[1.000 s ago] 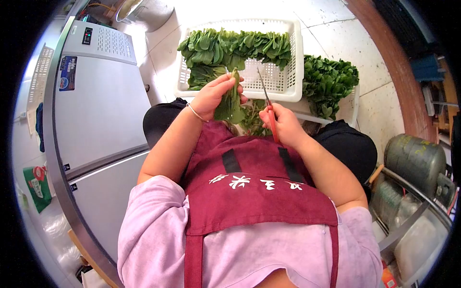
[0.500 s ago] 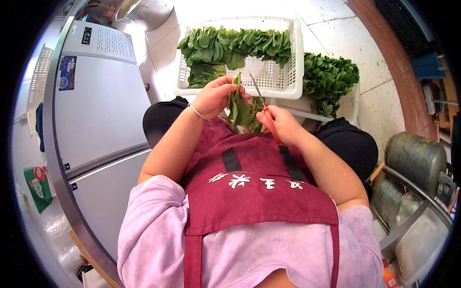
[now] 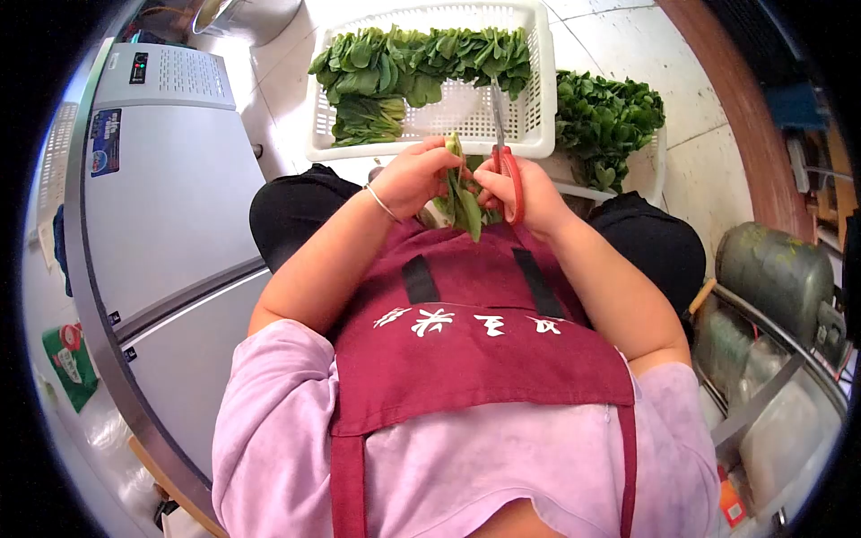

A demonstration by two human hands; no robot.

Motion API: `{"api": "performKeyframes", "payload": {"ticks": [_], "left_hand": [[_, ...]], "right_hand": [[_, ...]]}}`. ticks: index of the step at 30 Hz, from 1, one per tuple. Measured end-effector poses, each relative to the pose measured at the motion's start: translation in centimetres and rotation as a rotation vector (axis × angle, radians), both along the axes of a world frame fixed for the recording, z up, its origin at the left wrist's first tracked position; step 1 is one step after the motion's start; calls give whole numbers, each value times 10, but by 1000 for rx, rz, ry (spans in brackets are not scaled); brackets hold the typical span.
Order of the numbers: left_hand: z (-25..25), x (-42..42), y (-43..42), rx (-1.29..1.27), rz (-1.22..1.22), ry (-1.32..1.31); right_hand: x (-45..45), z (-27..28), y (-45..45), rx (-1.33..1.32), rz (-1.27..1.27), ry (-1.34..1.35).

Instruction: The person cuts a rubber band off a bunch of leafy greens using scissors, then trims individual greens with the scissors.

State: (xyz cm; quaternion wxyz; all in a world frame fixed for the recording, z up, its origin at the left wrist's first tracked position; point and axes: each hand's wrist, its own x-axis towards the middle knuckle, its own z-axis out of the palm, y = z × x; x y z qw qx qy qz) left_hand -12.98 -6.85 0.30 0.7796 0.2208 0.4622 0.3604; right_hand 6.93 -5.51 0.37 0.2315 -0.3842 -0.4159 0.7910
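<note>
My left hand (image 3: 418, 179) is closed on a leafy green vegetable (image 3: 464, 208), its pale stem end up and its leaves hanging over my lap. Close beside it, my right hand (image 3: 529, 193) grips a pair of scissors (image 3: 512, 179) by the red handles. The blades point away from me and reach over the near side of a white plastic basket (image 3: 543, 121). Fingers of my right hand are near the leaves; whether they touch is unclear. Inside the basket, bunches of greens (image 3: 421, 67) line the back, with a smaller bunch (image 3: 369, 119) at front left.
More greens (image 3: 610, 125) are heaped in another light-coloured container (image 3: 661, 170) to the right. A white fridge-like cabinet (image 3: 170, 188) stands at left. Far right is a greenish gas cylinder (image 3: 778, 273) by a metal rail. A metal pot (image 3: 256, 18) sits at the back.
My right hand has moved up and closer to my left hand, and the scissors have turned more upright. The leaves in my left hand have shifted. The whole view has moved slightly.
</note>
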Motion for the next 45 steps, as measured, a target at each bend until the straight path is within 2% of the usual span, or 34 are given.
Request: {"api": "performKeyframes", "payload": {"ticks": [5,10,12,18,21,30,33,35,42,45], "left_hand": [[0,17,-5,-38,-59,124],[7,21,-8,-73,-43,86],[11,21,-9,-77,-58,7],[6,10,-8,-5,-130,-79],[5,8,-5,41,-150,-179],[4,7,-3,-21,-174,-256],[7,9,-3,-76,-106,-254],[6,8,-3,-64,-52,-354],[1,0,1,-98,-53,-537],[9,2,-3,-85,-43,-480]], "right_hand": [[-1,-3,-2,2,-29,1],[4,-6,1,-26,-27,30],[6,-7,2,-116,-14,103],[13,4,14,-132,-44,230],[14,5,16,-168,-49,252],[15,13,15,-111,57,279],[14,9,14,-81,0,218],[14,10,13,-85,-27,219],[13,7,12,-116,-92,123],[13,0,13,-76,-33,69]]}}
